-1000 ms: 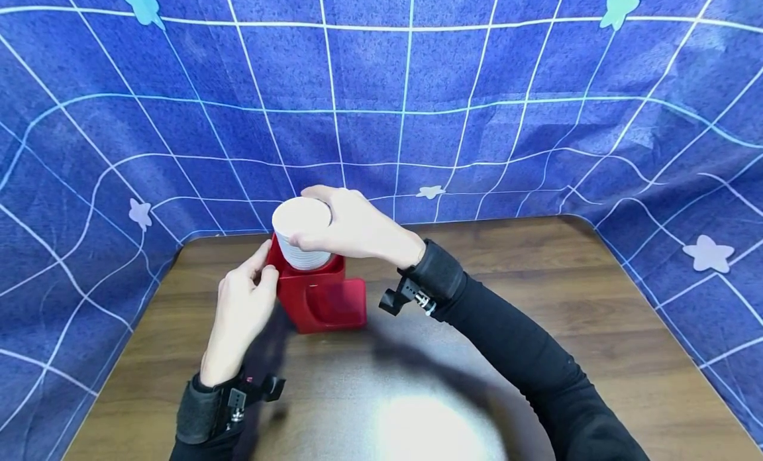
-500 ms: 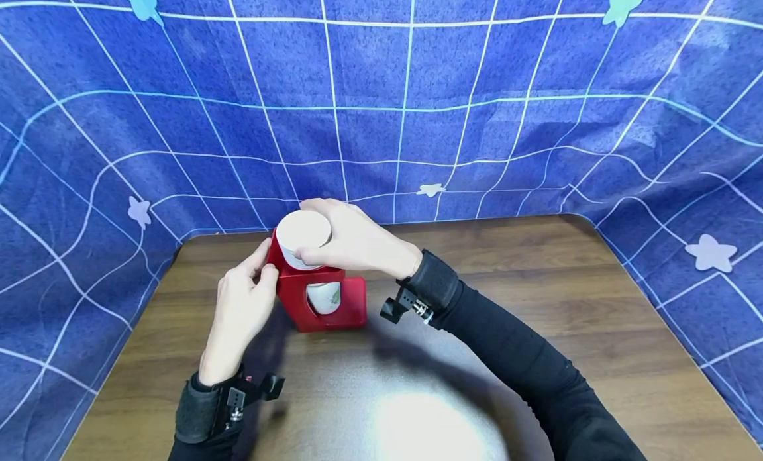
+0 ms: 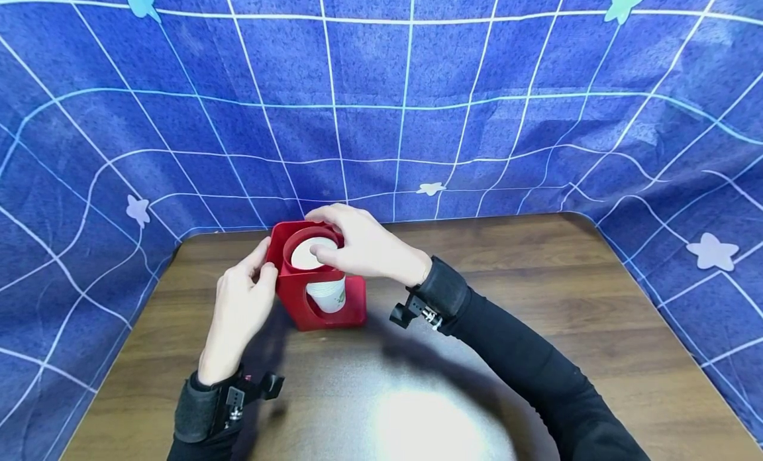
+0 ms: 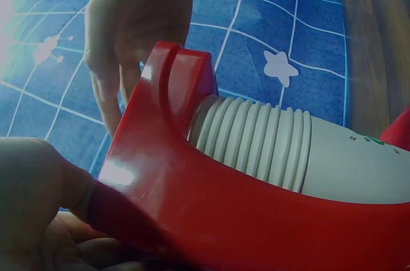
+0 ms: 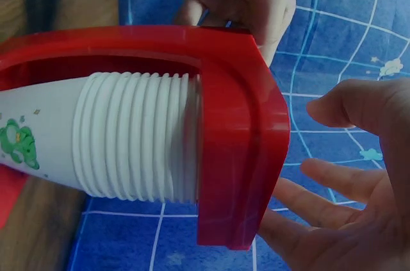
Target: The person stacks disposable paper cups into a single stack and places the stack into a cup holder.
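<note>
A stack of white ribbed paper cups [image 3: 324, 290] sits inside the red plastic cup holder [image 3: 322, 295], directly between both hands. The left hand [image 3: 241, 308] grips the holder's left edge, fingers curled round it. The right hand [image 3: 357, 246] rests over the holder's top ring, its loosely spread fingers touching the uppermost cup.

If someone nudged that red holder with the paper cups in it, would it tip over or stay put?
The red holder looks like thin glossy plastic, so it is probably light and may slide on the smooth table. It stands fairly tall, so a high push might tip it. The left hand gripping its side likely steadies it. The paper cups probably add little weight.
</note>
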Motion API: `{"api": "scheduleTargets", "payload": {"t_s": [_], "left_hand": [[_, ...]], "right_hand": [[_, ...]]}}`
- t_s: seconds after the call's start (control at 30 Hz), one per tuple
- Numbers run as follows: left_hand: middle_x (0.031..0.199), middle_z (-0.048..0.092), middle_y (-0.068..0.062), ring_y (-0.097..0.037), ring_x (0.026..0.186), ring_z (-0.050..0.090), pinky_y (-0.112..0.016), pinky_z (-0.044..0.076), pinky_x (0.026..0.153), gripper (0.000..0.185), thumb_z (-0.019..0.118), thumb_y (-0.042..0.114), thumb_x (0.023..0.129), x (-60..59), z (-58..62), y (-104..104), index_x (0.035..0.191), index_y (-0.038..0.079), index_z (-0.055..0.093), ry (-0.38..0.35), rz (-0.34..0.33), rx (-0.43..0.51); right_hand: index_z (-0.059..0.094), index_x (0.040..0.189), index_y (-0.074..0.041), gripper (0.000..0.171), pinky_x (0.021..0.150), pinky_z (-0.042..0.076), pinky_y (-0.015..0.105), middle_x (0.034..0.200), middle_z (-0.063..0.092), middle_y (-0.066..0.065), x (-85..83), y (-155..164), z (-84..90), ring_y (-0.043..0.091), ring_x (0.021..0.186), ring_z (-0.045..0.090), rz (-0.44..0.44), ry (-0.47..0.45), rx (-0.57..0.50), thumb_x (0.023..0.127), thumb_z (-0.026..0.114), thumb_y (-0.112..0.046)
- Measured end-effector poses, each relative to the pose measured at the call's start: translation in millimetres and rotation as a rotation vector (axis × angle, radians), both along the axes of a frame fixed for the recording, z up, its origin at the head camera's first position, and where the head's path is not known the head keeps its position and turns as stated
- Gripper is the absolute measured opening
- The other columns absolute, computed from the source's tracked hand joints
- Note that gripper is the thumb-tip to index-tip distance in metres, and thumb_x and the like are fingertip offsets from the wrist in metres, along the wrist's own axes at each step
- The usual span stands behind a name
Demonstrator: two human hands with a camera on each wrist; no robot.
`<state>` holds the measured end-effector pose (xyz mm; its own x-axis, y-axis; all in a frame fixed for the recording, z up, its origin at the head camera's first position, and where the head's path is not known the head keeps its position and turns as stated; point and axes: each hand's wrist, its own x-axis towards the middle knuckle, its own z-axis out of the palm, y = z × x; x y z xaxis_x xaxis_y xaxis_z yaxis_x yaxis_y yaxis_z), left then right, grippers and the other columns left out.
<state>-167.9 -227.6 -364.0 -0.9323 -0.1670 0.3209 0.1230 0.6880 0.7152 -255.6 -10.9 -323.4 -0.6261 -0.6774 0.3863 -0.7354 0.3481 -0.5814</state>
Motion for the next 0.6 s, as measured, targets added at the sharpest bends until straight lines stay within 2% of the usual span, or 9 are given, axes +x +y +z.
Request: {"api": "scheduleTargets", "payload": {"t_s": [0.17, 0.27, 0.4, 0.47, 0.5, 0.6], "left_hand": [[0.144, 0.060, -0.016, -0.036, 0.121, 0.067, -0.051, 0.054, 0.103, 0.047, 0.047, 0.018, 0.105, 0.1, 0.2, -0.8, 0.151, 0.009, 0.051, -0.004, -0.001, -0.006], [0.141, 0.063, -0.015, -0.032, 0.118, 0.069, -0.036, 0.056, 0.101, 0.047, 0.050, 0.019, 0.104, -0.3, -0.8, -1.9, 0.150, 0.009, 0.054, 0.006, 0.008, -0.013], [0.137, 0.067, -0.015, -0.030, 0.120, 0.069, -0.033, 0.056, 0.099, 0.044, 0.055, 0.018, 0.103, -1.0, -2.8, -3.5, 0.146, 0.011, 0.058, 0.052, 0.004, -0.008], [0.135, 0.068, -0.015, -0.031, 0.120, 0.069, -0.041, 0.055, 0.097, 0.042, 0.057, 0.018, 0.102, -1.0, -3.6, -4.3, 0.144, 0.011, 0.060, 0.078, -0.008, -0.009], [0.134, 0.069, -0.016, -0.032, 0.119, 0.069, -0.041, 0.055, 0.096, 0.042, 0.058, 0.018, 0.102, -1.1, -3.9, -4.8, 0.143, 0.011, 0.061, 0.093, -0.011, -0.010], [0.132, 0.070, -0.014, -0.032, 0.115, 0.071, -0.028, 0.055, 0.093, 0.041, 0.063, 0.018, 0.100, -0.5, -4.8, -7.5, 0.140, 0.012, 0.064, 0.135, -0.012, -0.014]], "right_hand": [[0.065, 0.132, -0.003, 0.042, 0.099, 0.051, 0.026, 0.126, 0.068, 0.011, 7.3, 7.8, -4.3, 0.022, 0.114, 0.063, 0.001, 0.095, -0.024, 0.093, 0.068, -0.021], [0.066, 0.129, -0.003, 0.038, 0.105, 0.049, 0.026, 0.123, 0.069, 0.010, 13.7, 13.3, -7.7, 0.021, 0.116, 0.062, 0.020, 0.148, -0.041, 0.093, 0.069, -0.018], [0.063, 0.130, -0.002, 0.040, 0.110, 0.047, 0.025, 0.126, 0.066, 0.009, 25.0, 23.8, -13.4, 0.019, 0.120, 0.060, 0.046, 0.189, -0.031, 0.094, 0.068, -0.019], [0.062, 0.132, -0.001, 0.042, 0.111, 0.047, 0.025, 0.129, 0.065, 0.008, 30.5, 30.4, -16.5, 0.018, 0.122, 0.059, 0.049, 0.199, -0.015, 0.094, 0.068, -0.020], [0.061, 0.133, -0.001, 0.044, 0.112, 0.047, 0.026, 0.130, 0.064, 0.008, 32.8, 34.0, -18.4, 0.017, 0.123, 0.059, 0.044, 0.210, 0.000, 0.095, 0.069, -0.021], [0.060, 0.136, -0.003, 0.047, 0.114, 0.046, 0.029, 0.134, 0.063, 0.006, 37.4, 43.6, -24.1, 0.017, 0.126, 0.057, 0.024, 0.244, 0.042, 0.096, 0.068, -0.026]]}}
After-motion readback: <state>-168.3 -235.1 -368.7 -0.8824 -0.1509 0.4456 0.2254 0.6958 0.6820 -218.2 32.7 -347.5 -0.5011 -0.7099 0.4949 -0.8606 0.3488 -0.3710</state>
